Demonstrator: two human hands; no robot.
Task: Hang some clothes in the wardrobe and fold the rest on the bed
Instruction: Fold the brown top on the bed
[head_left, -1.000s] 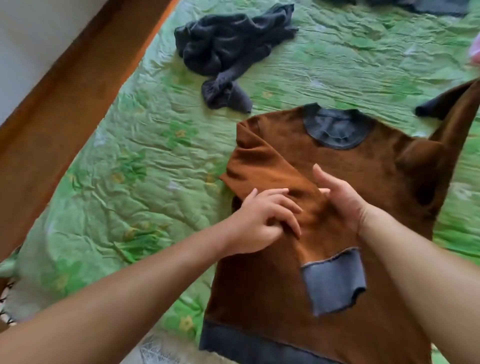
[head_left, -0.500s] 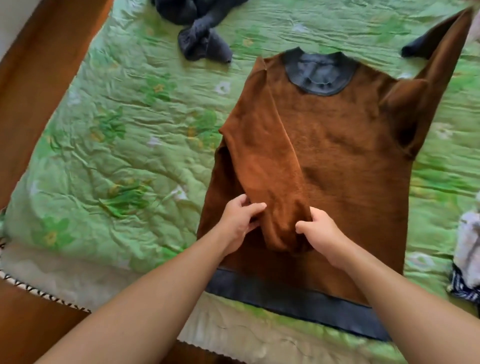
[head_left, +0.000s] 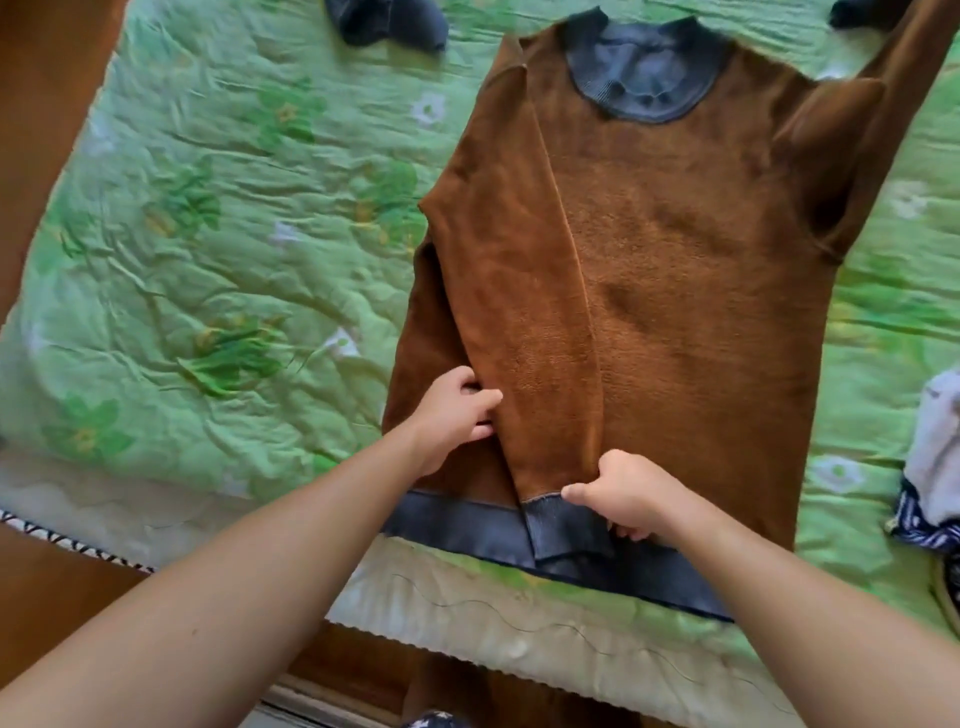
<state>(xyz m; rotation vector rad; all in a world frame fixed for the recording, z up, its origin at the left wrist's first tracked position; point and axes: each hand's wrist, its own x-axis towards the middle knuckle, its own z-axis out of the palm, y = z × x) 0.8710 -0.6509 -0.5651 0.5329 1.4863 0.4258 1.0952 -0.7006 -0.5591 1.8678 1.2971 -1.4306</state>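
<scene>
One brown sweater (head_left: 675, 291), one dark garment (head_left: 389, 21), two hands (head_left: 457, 410) (head_left: 628, 493), one quilt (head_left: 208, 234).

Bright, even light; a slightly soft picture.
You see faint sheen on the creased green quilt (head_left: 208, 234), dark shadow where the brown sweater (head_left: 675, 260) folds at its far sleeve, and wide-angle stretching toward the edges.

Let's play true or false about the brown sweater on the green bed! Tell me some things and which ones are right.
1. The fuzzy brown sweater lies spread on the green flowered bedspread. True.
2. Its ribbed collar is bright red. False: it is dark grey.
3. The right hand pinches the folded sleeve just above its grey cuff. True.
4. Both sleeves are folded over the chest. False: the other sleeve points up and away.
5. The left hand holds a hanger. False: it grips the folded sleeve's edge.
</scene>
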